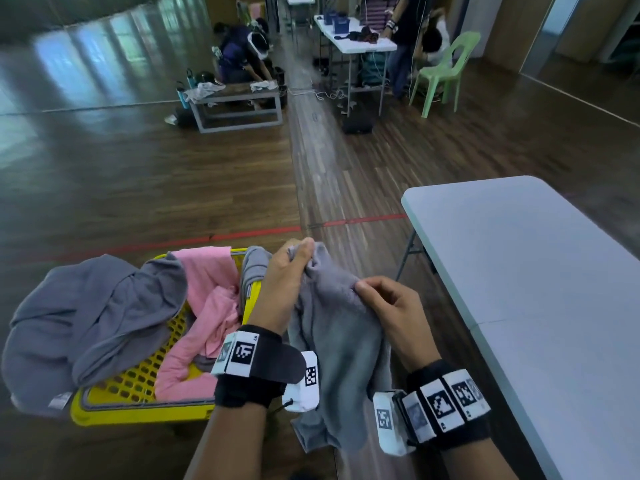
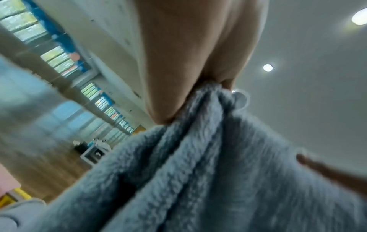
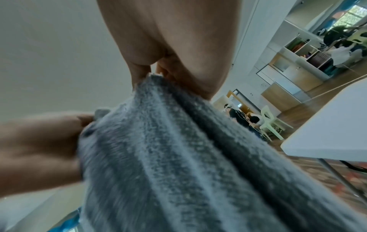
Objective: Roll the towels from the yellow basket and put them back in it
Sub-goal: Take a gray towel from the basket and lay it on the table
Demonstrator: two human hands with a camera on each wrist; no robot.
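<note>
A big open hall, this one, set up as a shared workspace; glossy wooden floor (image 1: 145, 174) with a red line (image 1: 242, 233) taped across; folding tables (image 1: 356, 43) strung with cables, a green plastic chair (image 1: 446, 71), people (image 1: 239, 53) busy at separate stations; cubby shelving (image 3: 301, 47) along one wall.

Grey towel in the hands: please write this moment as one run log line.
left hand pinches grey towel | right hand pinches it | towel hangs unrolled | yellow basket holds pink towel
</note>
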